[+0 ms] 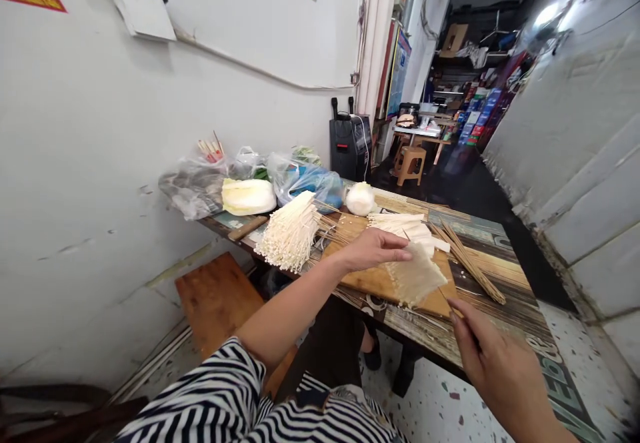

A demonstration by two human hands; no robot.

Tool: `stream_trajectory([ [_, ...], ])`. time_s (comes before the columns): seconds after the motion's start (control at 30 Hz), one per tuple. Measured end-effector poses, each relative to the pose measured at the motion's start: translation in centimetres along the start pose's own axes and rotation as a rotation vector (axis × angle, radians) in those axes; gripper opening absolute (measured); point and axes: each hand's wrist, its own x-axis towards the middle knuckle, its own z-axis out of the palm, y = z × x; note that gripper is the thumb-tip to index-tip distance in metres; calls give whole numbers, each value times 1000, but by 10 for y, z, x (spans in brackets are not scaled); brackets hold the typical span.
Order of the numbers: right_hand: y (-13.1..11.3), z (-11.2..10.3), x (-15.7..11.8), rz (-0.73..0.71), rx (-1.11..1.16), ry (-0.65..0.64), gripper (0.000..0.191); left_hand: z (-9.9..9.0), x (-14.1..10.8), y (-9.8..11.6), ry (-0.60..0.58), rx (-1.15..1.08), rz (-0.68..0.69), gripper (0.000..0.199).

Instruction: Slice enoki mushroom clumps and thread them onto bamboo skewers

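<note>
My left hand [380, 249] pinches the upper edge of a flat, thin bunch of enoki mushrooms [419, 275] above the cutting board. A thin skewer pokes out near its top edge and again at its lower right. My right hand [493, 346] has thumb and forefinger closed on the lower end of the bamboo skewer [443, 293]. Under and behind the held bunch, more flat enoki bunches [400, 224] lie on the wooden cutting board [357, 279]. A thick pile of enoki [293, 233] rests at the board's left, with skewered-looking sticks beside it.
Loose bamboo skewers [473, 266] lie right of the board. Behind are a napa cabbage [249, 197], a round white vegetable [360, 199] and plastic bags [305, 179]. A wooden-handled tool [247, 228] lies left. A black speaker [350, 143] stands past the table; a wooden bench [217, 299] is below left.
</note>
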Motion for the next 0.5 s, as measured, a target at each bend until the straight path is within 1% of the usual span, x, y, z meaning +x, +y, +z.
stream_trajectory([
  [0.1,-2,-6,0,15,3,-9,26,4,1,-3,77,-62,-8,42],
  [0.23,-7,-18,2,46,7,-18,29,11,0,-2,74,-119,40,41],
  [0.33,-12,-23,6,85,47,-35,32,14,-1,0,97,-97,72,40],
  [0.37,-13,-23,6,102,57,-37,33,14,-1,0,128,-70,95,42],
  [0.43,-9,-23,5,152,59,-40,35,12,-4,-1,239,8,141,48],
  [0.5,6,-23,-1,239,55,-58,37,8,-10,-4,350,47,150,51],
])
